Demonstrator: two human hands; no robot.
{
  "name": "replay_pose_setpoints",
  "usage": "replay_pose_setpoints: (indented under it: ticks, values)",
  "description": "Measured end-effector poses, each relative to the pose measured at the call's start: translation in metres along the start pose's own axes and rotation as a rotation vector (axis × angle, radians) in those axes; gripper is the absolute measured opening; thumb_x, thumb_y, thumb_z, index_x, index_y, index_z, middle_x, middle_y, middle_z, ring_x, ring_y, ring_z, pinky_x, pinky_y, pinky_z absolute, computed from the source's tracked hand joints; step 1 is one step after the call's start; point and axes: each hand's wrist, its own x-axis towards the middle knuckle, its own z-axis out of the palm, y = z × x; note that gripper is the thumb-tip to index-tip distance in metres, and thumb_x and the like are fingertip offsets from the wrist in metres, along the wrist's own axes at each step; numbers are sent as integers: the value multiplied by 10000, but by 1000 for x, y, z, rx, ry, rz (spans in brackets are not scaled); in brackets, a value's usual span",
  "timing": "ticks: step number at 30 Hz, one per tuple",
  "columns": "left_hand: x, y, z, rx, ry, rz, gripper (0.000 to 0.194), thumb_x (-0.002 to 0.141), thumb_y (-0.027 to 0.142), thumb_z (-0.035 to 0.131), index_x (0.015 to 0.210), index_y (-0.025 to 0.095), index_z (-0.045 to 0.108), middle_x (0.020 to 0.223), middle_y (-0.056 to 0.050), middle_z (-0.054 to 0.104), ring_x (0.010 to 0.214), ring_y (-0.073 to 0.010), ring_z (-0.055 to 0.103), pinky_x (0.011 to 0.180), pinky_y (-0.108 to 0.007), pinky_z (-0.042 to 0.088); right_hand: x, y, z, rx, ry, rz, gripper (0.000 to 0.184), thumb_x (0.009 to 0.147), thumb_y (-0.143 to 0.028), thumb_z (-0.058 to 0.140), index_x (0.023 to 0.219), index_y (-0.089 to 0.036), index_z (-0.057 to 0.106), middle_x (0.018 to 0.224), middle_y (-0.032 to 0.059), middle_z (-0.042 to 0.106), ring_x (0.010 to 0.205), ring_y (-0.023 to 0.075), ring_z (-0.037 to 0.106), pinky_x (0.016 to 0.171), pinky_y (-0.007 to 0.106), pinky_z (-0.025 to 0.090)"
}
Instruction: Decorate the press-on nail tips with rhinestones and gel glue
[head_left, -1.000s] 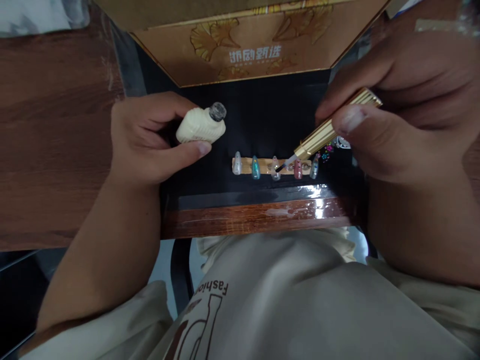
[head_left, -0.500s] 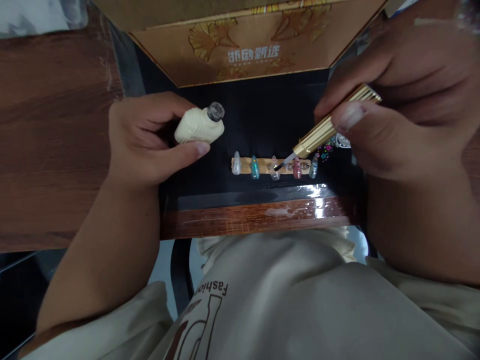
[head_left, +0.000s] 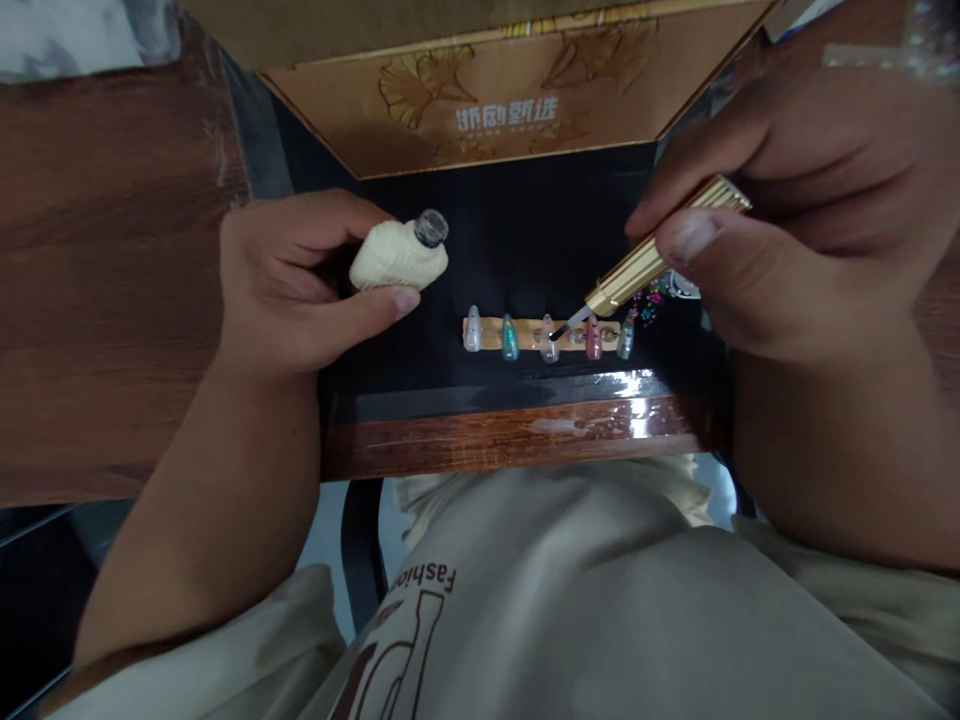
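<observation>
While the left hand [head_left: 292,290] grips a cream polish bottle [head_left: 397,258] left of the nail strip [head_left: 547,335], the right hand [head_left: 787,230] pinches a gold-handled brush [head_left: 660,250]. Its tip touches the strip's middle nail.

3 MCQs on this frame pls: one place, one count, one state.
1. Where does the brush tip sit?
A. inside the bottle neck
B. at the third nail tip from the left on the strip
C. on the bare wood

2. How many nail tips stand on the strip?
A. three
B. five
C. eight

3. What state is the cream bottle in?
A. uncapped, held tilted in the left hand
B. capped, standing on the black mat
C. lying loose on the table

Key:
1 B, the dark bristles end at that nail tip.
2 B, five tips show in a row.
3 A, its neck is open and the cap's gold handle is in the right hand.
</observation>
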Motion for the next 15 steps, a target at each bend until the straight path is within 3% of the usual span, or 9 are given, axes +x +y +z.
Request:
replay_pose_setpoints:
  ticks: [4, 10, 15]
  values:
    - [1, -1, 0, 6, -19, 52, 363, 724, 399, 845, 946, 132, 738, 795, 43, 678, 642, -47, 625, 543, -145, 450, 0, -1, 1, 2, -8, 32, 201, 933, -366, 621, 809, -251, 731, 734, -53, 597, 690, 56, 531, 668, 267, 387]
    - [-4, -3, 1, -12, 2, 4, 386, 714, 413, 861, 940, 126, 737, 801, 24, 685, 668, -79, 654, 589, -197, 513, 0, -1, 3, 115, 73, 68, 207, 905, -379, 649, 795, -230, 743, 693, -34, 610, 642, 79, 516, 605, 298, 329]
    - [-2, -3, 1, 4, -11, 49, 389, 703, 419, 862, 931, 129, 739, 785, 34, 672, 636, -65, 640, 551, -175, 490, 1, -1, 1, 53, 20, 66, 199, 918, -358, 648, 795, -227, 733, 696, -49, 599, 630, 46, 490, 593, 268, 331]
